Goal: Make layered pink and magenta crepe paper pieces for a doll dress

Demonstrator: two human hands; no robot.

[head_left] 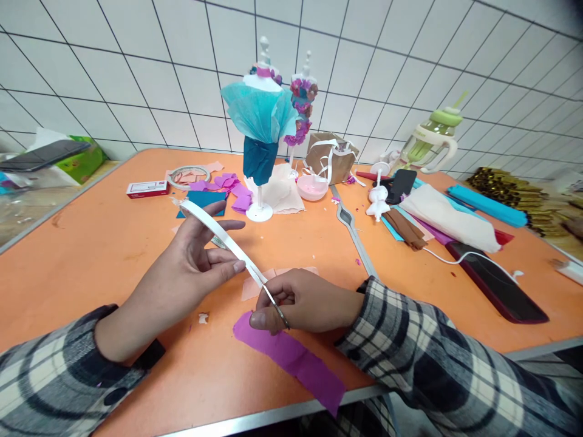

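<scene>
My left hand (184, 258) holds a narrow roll of white tape (223, 237), seen nearly edge-on, with fingers around it and the thumb on its rim. At the roll's lower right end, my right hand (296, 303) is closed on a thin, shiny metal tool (276, 306); its exact kind is partly hidden by the fingers. A strip of purple crepe paper (291, 358) lies below the right hand and overhangs the front edge. Pale pink paper (252, 287) lies behind that hand. Further back stands a small white dress form (259, 212) wearing a turquoise and teal paper dress (259, 112).
A second dress form (303, 91) with paper flowers stands behind. Around them are a tape ring (189, 170), small red-white box (147, 189), pink bowl (312, 189) and brown box (330, 158). To the right lie a phone (496, 282), folded papers (450, 212) and a green-lidded bottle (430, 142).
</scene>
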